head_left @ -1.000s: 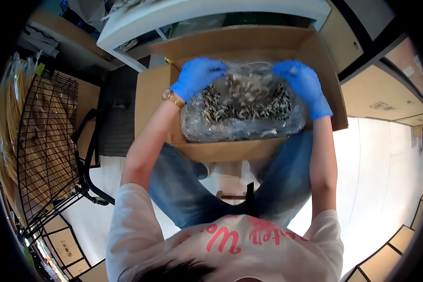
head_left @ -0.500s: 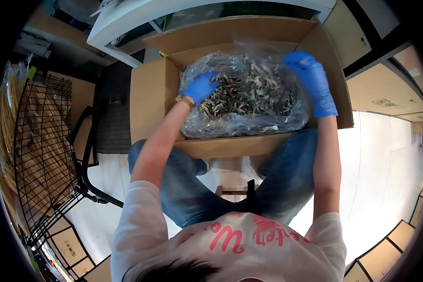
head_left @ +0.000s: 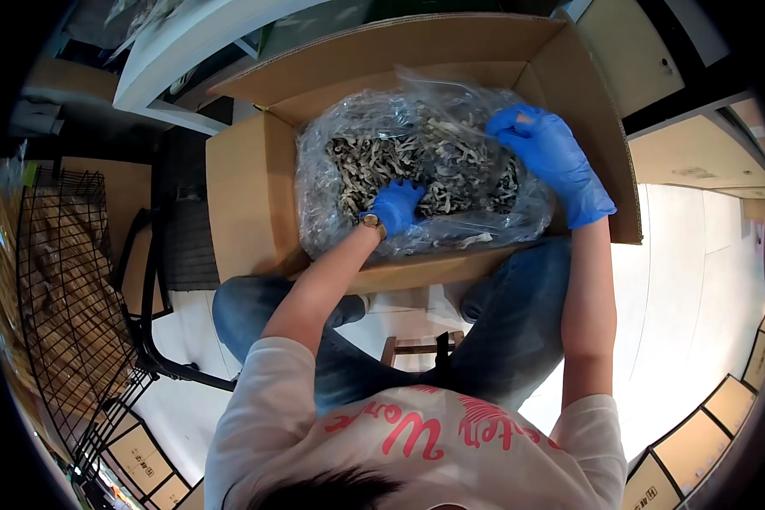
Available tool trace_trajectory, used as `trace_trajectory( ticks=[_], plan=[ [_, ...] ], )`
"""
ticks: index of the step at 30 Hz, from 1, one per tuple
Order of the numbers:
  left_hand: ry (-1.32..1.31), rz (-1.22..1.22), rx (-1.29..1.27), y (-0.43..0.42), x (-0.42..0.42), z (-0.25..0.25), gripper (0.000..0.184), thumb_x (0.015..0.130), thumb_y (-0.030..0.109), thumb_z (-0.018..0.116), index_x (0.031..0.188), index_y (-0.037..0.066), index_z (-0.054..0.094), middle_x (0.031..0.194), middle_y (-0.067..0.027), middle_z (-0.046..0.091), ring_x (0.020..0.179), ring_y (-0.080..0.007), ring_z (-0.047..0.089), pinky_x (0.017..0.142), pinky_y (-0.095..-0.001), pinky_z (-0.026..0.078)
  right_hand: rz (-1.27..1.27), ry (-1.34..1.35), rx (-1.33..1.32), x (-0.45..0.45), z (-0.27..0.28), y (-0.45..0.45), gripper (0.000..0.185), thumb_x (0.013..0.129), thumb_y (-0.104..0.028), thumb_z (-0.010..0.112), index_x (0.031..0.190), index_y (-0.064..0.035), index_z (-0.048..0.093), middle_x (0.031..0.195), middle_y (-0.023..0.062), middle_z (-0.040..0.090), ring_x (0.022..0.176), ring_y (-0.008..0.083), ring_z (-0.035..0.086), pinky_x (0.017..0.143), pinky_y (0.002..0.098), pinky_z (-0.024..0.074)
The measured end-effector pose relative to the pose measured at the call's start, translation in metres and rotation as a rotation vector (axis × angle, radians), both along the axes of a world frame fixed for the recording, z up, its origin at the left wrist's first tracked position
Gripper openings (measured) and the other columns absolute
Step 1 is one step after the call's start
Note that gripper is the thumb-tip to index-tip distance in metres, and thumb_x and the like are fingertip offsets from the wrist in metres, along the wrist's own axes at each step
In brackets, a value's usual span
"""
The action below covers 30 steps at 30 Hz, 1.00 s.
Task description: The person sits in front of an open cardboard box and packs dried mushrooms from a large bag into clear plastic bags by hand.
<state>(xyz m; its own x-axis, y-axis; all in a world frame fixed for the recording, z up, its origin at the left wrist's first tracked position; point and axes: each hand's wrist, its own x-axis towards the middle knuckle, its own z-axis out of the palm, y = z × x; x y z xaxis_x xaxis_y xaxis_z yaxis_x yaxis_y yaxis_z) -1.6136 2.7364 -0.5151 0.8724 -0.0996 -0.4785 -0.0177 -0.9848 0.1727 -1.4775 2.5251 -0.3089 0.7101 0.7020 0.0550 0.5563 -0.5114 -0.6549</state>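
Both of my hands wear blue gloves. My left hand [head_left: 397, 206] lies with fingers apart on a heap of dried, curled grey-brown pieces [head_left: 370, 161], perhaps dried mushrooms. The heap sits inside a large crumpled clear plastic liner [head_left: 319, 200] in an open cardboard box [head_left: 246, 187]. On the right side of the heap is a smaller clear plastic bag [head_left: 455, 157] with similar pieces in it. Its upper right edge is in the closed fingers of my right hand [head_left: 546, 153]. The bag's exact outline is hard to make out against the liner.
The box stands in front of my knees, its flaps raised. A black wire basket [head_left: 76, 297] with straw-coloured stalks is at left. A white table frame [head_left: 170, 68] runs behind the box. Cartons [head_left: 693, 442] line the lower right, and cabinets [head_left: 697, 149] stand at right.
My left hand has moved right and toward me, from the heap's left edge onto its near middle. My right hand stays at the bag's edge. The blurred smaller bag is now steadier.
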Motion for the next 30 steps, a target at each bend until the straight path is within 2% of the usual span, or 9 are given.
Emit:
trace_trajectory(
  ticks=[2, 6, 8, 16, 19, 24, 27, 29, 30],
  plan=[
    [0.010, 0.130, -0.038, -0.003, 0.001, 0.000, 0.076, 0.072, 0.047, 0.070, 0.134, 0.014, 0.041, 0.126, -0.0207, 0.050, 0.111, -0.0400, 0.053, 0.090, -0.0464, 0.046, 0.014, -0.005, 0.027, -0.001, -0.002, 0.001, 0.014, 0.084, -0.015, 0.059, 0.094, -0.0114, 0.067, 0.091, 0.0108, 0.064, 0.083, 0.0283, 0.062, 0.077, 0.0354, 0.0490],
    [0.052, 0.286, -0.039, -0.026, 0.017, -0.004, 0.075, 0.069, 0.044, 0.073, 0.131, 0.013, 0.046, 0.123, -0.0220, 0.050, 0.107, -0.0420, 0.055, 0.088, -0.0456, 0.048, -0.050, 0.108, -0.026, -0.009, 0.006, 0.004, 0.014, 0.084, -0.015, 0.058, 0.095, -0.0117, 0.067, 0.093, 0.0108, 0.065, 0.083, 0.0288, 0.062, 0.077, 0.0354, 0.0489],
    [0.062, 0.268, -0.065, -0.024, 0.019, -0.003, 0.073, 0.069, 0.043, 0.073, 0.130, 0.012, 0.046, 0.123, -0.0228, 0.050, 0.106, -0.0419, 0.055, 0.089, -0.0452, 0.048, -0.014, 0.012, -0.001, -0.007, 0.004, 0.003, 0.014, 0.082, -0.007, 0.063, 0.095, -0.0065, 0.066, 0.091, 0.0091, 0.066, 0.084, 0.0240, 0.063, 0.077, 0.0311, 0.0494],
    [0.013, 0.257, -0.100, -0.014, 0.010, -0.038, 0.055, 0.073, 0.024, 0.067, 0.123, 0.011, 0.049, 0.115, -0.0255, 0.052, 0.103, -0.0423, 0.057, 0.086, -0.0450, 0.050, -0.002, 0.054, 0.069, -0.001, -0.006, 0.001, 0.015, 0.080, -0.002, 0.062, 0.094, -0.0066, 0.067, 0.092, 0.0066, 0.066, 0.084, 0.0179, 0.063, 0.078, 0.0287, 0.0493],
    [0.006, 0.327, -0.126, -0.016, 0.002, -0.013, 0.054, 0.073, 0.024, 0.068, 0.123, 0.013, 0.050, 0.115, -0.0248, 0.053, 0.103, -0.0419, 0.057, 0.085, -0.0456, 0.050, -0.030, 0.134, 0.070, -0.005, -0.001, 0.004, 0.016, 0.080, 0.000, 0.062, 0.093, -0.0069, 0.067, 0.092, 0.0064, 0.066, 0.085, 0.0171, 0.063, 0.078, 0.0284, 0.0494],
    [-0.083, 0.341, -0.165, -0.003, -0.002, 0.007, 0.051, 0.069, 0.028, 0.073, 0.115, 0.012, 0.056, 0.112, -0.0234, 0.054, 0.100, -0.0391, 0.058, 0.084, -0.0439, 0.050, -0.019, 0.140, 0.081, -0.007, -0.003, 0.003, 0.014, 0.082, -0.011, 0.060, 0.093, -0.0118, 0.069, 0.092, 0.0091, 0.066, 0.081, 0.0248, 0.063, 0.077, 0.0330, 0.0497],
    [-0.278, 0.349, -0.354, 0.029, -0.007, 0.012, 0.050, 0.068, 0.032, 0.075, 0.109, 0.009, 0.058, 0.111, -0.0228, 0.056, 0.094, -0.0364, 0.060, 0.083, -0.0420, 0.050, 0.027, 0.013, 0.100, -0.006, -0.005, 0.003, 0.014, 0.081, -0.012, 0.061, 0.093, -0.0119, 0.069, 0.090, 0.0105, 0.066, 0.079, 0.0264, 0.063, 0.076, 0.0340, 0.0498],
    [-0.302, 0.622, -0.547, 0.055, -0.005, 0.015, 0.038, 0.072, 0.028, 0.073, 0.102, 0.008, 0.059, 0.101, -0.0143, 0.059, 0.084, -0.0272, 0.061, 0.075, -0.0368, 0.050, 0.057, 0.016, 0.030, -0.008, -0.002, 0.005, 0.014, 0.081, -0.012, 0.061, 0.093, -0.0108, 0.069, 0.088, 0.0121, 0.066, 0.081, 0.0277, 0.063, 0.075, 0.0347, 0.0495],
    [-0.301, 0.623, -0.538, 0.061, -0.003, 0.034, 0.038, 0.072, 0.028, 0.073, 0.102, 0.008, 0.059, 0.101, -0.0143, 0.059, 0.084, -0.0272, 0.061, 0.075, -0.0368, 0.050, 0.058, 0.019, 0.038, -0.009, -0.002, 0.006, 0.014, 0.081, -0.012, 0.061, 0.093, -0.0108, 0.069, 0.088, 0.0121, 0.066, 0.081, 0.0277, 0.063, 0.075, 0.0347, 0.0495]
  ],
)
